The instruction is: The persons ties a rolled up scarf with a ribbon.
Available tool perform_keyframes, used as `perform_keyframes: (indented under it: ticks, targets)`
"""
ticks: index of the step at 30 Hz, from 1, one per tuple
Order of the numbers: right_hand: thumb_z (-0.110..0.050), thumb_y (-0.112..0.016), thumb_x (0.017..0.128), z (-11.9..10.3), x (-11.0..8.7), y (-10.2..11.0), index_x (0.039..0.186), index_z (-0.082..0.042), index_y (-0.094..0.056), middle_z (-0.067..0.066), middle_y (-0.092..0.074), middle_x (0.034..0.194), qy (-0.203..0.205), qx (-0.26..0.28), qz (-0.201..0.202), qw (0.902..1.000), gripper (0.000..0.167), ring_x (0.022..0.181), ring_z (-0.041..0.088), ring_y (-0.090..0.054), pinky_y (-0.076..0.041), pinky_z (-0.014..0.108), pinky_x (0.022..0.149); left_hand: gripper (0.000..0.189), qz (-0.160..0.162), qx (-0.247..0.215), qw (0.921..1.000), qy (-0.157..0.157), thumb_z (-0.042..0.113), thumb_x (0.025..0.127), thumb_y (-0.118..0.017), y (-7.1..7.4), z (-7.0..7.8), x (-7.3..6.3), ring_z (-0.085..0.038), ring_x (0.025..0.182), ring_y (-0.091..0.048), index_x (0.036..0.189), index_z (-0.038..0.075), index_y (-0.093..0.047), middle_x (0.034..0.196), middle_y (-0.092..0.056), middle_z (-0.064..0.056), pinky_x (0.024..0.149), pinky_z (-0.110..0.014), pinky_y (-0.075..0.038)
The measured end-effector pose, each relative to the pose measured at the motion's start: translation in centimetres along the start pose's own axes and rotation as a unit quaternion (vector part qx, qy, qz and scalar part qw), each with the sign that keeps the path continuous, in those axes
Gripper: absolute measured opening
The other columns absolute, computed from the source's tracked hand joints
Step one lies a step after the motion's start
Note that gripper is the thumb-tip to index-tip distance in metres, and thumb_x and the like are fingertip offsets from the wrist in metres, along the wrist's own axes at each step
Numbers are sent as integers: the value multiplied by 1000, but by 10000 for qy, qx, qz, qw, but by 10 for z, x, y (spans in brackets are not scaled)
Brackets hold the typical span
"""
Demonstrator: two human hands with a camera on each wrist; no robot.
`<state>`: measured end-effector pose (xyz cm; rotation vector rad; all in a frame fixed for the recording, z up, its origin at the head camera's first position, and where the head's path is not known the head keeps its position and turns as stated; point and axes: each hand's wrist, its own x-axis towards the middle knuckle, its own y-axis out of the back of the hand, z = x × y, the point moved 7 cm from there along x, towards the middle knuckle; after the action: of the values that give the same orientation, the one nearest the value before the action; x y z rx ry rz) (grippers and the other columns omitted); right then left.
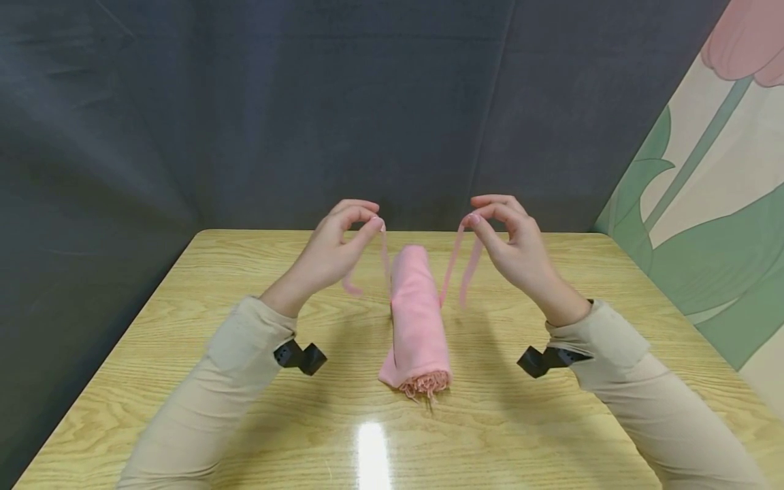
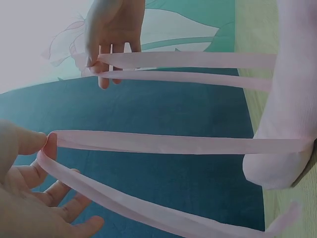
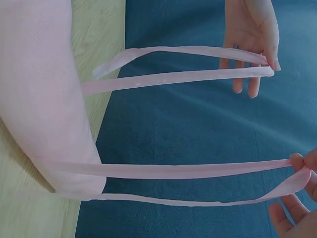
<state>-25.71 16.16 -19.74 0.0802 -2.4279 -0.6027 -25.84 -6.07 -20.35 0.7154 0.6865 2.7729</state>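
Note:
A rolled pink scarf point(image 1: 419, 320) with a fringed near end lies lengthwise on the table. Pink ribbon rises from both sides of the roll. My left hand point(image 1: 339, 238) pinches the left ribbon point(image 2: 173, 144) between thumb and forefinger, above and left of the roll, and its loose tail point(image 2: 124, 202) dangles beyond the fingers. Over on the right, my right hand point(image 1: 511, 238) pinches the right ribbon point(image 3: 188, 171) the same way, its tail point(image 1: 469, 272) hanging beside it. Both ribbons are stretched up from the roll at about equal height. The ribbon's part beneath the scarf is hidden.
The wooden table point(image 1: 245, 422) reaches back to a dark cloth wall point(image 1: 343, 102). A wall with a painted tulip point(image 1: 704, 224) borders it on the right. Small black wrist cameras point(image 1: 300, 357) hang below both sleeves.

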Motion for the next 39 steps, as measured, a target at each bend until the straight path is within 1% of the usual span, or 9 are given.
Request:
perform_keyframes:
  ticks: [9, 17, 23, 28, 34, 39]
  targets:
    - [-3, -55, 93, -2, 1, -5, 93, 8, -65, 18, -52, 119, 82, -8, -70, 9999, 14, 115, 27, -45, -31, 46, 102, 19, -75, 52, 9999, -70, 14, 97, -51, -5, 3, 1, -24, 123, -42, 95, -1, -62, 128, -49, -13, 102, -40, -35]
    - [-2, -56, 93, -4, 2, -8, 91, 7, -64, 19, -52, 120, 164, -79, -118, 9998, 13, 116, 28, -45, -32, 47, 100, 15, 46, 121, 9996, -258, 12, 96, -52, -7, 7, 3, -25, 116, -47, 92, 0, -61, 127, -49, -14, 96, -39, -38]
    - [-2, -56, 93, -6, 2, -11, 90, 7, -65, 20, -53, 120, 239, -134, -168, 9995, 13, 116, 29, -46, -33, 48, 99, 15, 79, 99, 9991, -416, 11, 96, -53, -10, 10, 4, -25, 116, -47, 93, 0, -62, 126, -50, -15, 97, -41, -38]
    - [-1, -56, 92, -7, 3, -12, 90, 7, -66, 21, -53, 119, 348, -192, -187, 9990, 13, 115, 30, -47, -35, 48, 98, 15, 107, 109, 9984, -549, 11, 95, -53, -11, 14, 5, -25, 115, -47, 93, -1, -62, 124, -51, -15, 96, -40, -39]
    - [0, -56, 92, -9, 3, -14, 90, 7, -66, 21, -54, 120, 422, -168, -200, 9988, 12, 116, 30, -47, -34, 48, 100, 16, 70, 157, 9982, -576, 12, 96, -53, -13, 16, 6, -24, 112, -49, 94, 0, -63, 124, -51, -15, 94, -38, -40]
    - [0, -56, 92, -10, 4, -16, 90, 6, -67, 21, -54, 120, 439, -178, -216, 9986, 13, 116, 29, -47, -35, 48, 98, 16, 5, 130, 9985, -529, 13, 96, -52, -15, 17, 6, -23, 111, -49, 95, 1, -63, 124, -50, -13, 94, -38, -40]
